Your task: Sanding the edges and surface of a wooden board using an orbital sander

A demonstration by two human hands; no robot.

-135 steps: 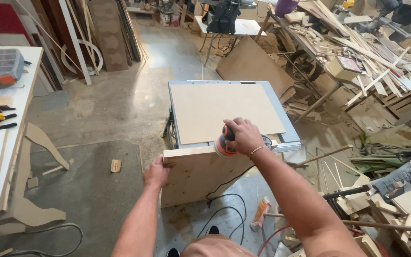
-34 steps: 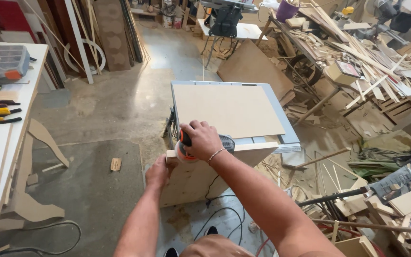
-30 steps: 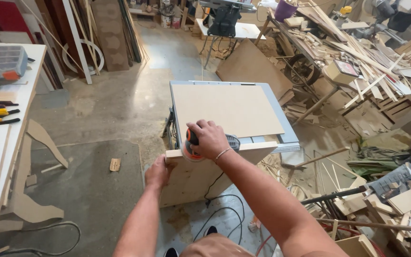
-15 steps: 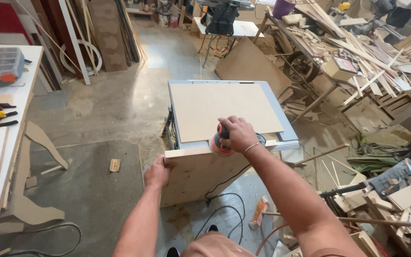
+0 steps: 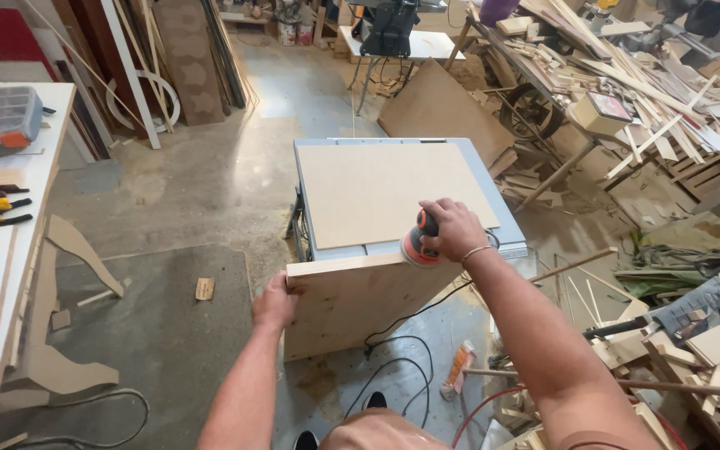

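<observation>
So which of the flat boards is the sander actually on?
The upright pale wooden panel: the orange sander in the right hand rides its top edge, not the tan sheet lying flat behind.

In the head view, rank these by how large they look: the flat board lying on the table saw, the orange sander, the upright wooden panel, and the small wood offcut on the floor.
1. Flat board, though it lies farther from the camera than the panel, so the gap is unsure.
2. Upright wooden panel.
3. Orange sander, partly hidden by the right hand.
4. Small wood offcut.
</observation>
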